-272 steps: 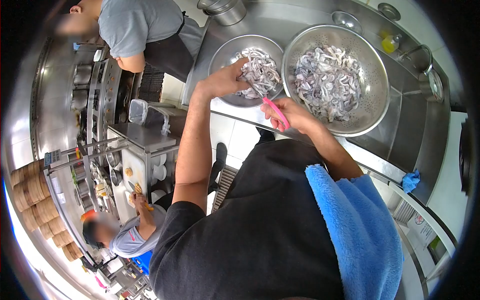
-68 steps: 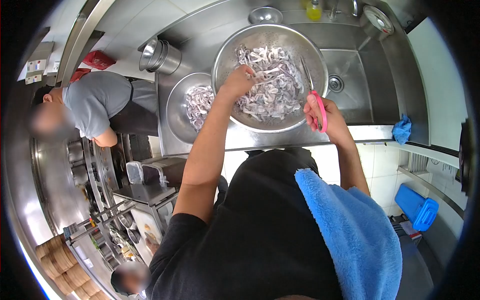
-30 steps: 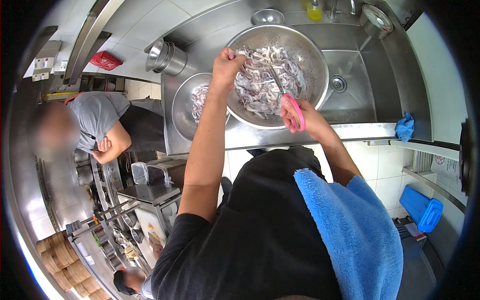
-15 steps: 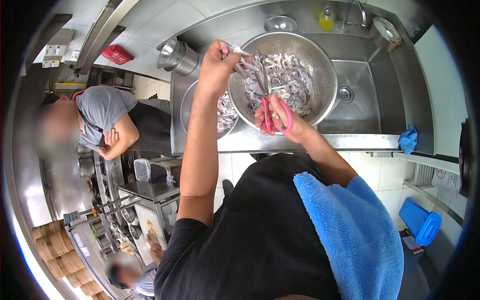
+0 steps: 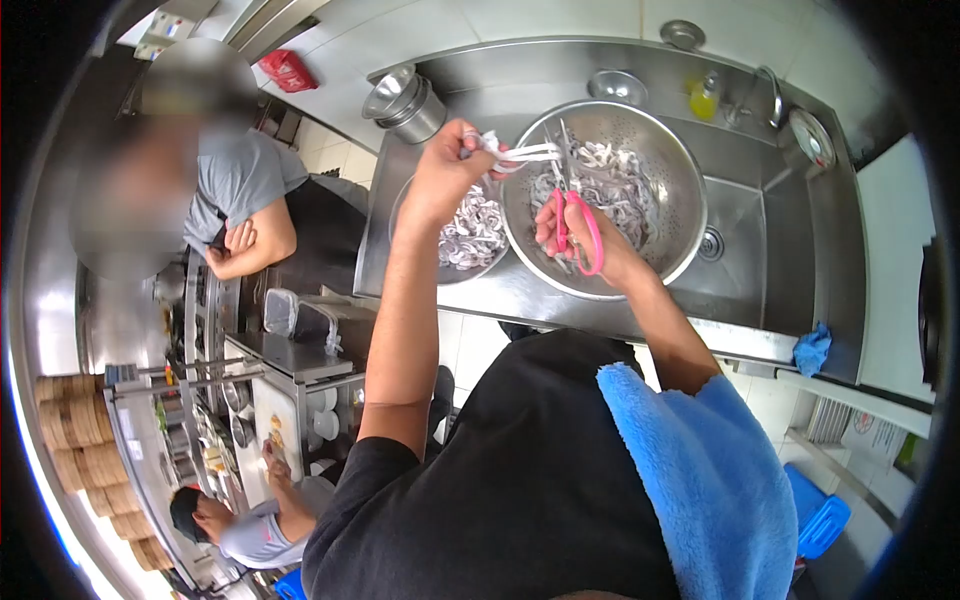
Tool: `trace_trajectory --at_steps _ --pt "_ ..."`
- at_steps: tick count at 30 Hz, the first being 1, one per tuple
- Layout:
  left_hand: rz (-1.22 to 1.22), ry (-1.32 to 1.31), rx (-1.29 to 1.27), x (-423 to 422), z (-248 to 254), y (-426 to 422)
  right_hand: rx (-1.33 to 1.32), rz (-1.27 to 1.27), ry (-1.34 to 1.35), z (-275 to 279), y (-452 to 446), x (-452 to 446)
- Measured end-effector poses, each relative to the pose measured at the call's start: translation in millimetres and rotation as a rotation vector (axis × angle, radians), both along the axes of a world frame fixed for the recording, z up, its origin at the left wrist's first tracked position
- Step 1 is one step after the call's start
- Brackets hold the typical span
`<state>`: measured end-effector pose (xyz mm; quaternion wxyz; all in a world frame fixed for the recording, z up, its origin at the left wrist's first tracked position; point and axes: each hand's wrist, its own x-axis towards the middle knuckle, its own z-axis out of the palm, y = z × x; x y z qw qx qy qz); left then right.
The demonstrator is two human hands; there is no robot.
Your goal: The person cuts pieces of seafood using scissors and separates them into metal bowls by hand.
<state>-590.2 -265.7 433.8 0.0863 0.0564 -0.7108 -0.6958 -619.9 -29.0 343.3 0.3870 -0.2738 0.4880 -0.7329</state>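
My left hand (image 5: pixel 452 172) is closed on pale squid strips (image 5: pixel 524 154), whose ends stretch right toward the scissor blades. In my right hand (image 5: pixel 612 250) are scissors (image 5: pixel 587 232) with pink handles, their blades pointing up and slightly apart at the tips. The strips' ends meet the blades; whether they lie between them I cannot tell. Below the scissors is a large perforated steel colander (image 5: pixel 682 190) holding a heap of greyish squid strips (image 5: pixel 625 190). Beneath my left forearm, a steel bowl (image 5: pixel 492 268) contains more whitish pieces (image 5: pixel 472 228).
A sink basin (image 5: pixel 735 270) lies right of the colander, with a faucet (image 5: pixel 775 95) and yellow soap bottle (image 5: pixel 704 98) behind. Stacked steel containers (image 5: pixel 408 105) stand at the back left. A blue cloth (image 5: pixel 812 349) hangs on the right edge. Two people (image 5: pixel 245 190) are at left.
The view has shifted, so the sink sits lower and farther right. The squid strips now stretch straight sideways from my left hand to the scissors, where before they hung down toward the blades.
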Motion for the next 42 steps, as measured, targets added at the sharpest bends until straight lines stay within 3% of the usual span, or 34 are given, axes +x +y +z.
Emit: trace_trajectory --at_steps 7,9,13,15,23,29,35,38,42 --pt "0.127 -0.06 -0.362 10.9 -20.2 -11.3 0.113 0.013 -0.023 2.9 -19.0 1.5" --pt "0.104 -0.066 -0.373 26.7 -1.5 -8.3 0.11 0.018 -0.092 1.8 -28.7 4.5" --pt "0.014 0.044 -0.097 44.0 -23.9 -29.8 0.019 0.122 -0.058 10.2 -48.7 4.0" --pt "-0.029 -0.038 0.029 57.3 -29.4 -41.0 0.018 0.145 -0.065 13.3 -57.4 4.4" --pt "0.142 0.021 -0.288 91.9 -30.1 -46.4 0.085 0.298 -0.034 30.6 -96.4 14.7" --pt "0.036 -0.066 -0.115 89.7 -57.7 -68.7 0.125 0.365 -0.11 42.5 -119.8 18.6" --pt "0.028 -0.058 -0.322 92.3 -56.1 -81.5 0.122 0.394 -0.168 39.4 -131.3 16.5" --pt "-0.02 0.038 -0.248 88.3 -55.5 -83.0 0.127 0.403 -0.189 39.7 -133.7 17.1" --pt "-0.027 -0.032 -0.24 84.5 -62.6 -87.0 0.078 0.374 -0.232 40.4 -134.0 13.9"
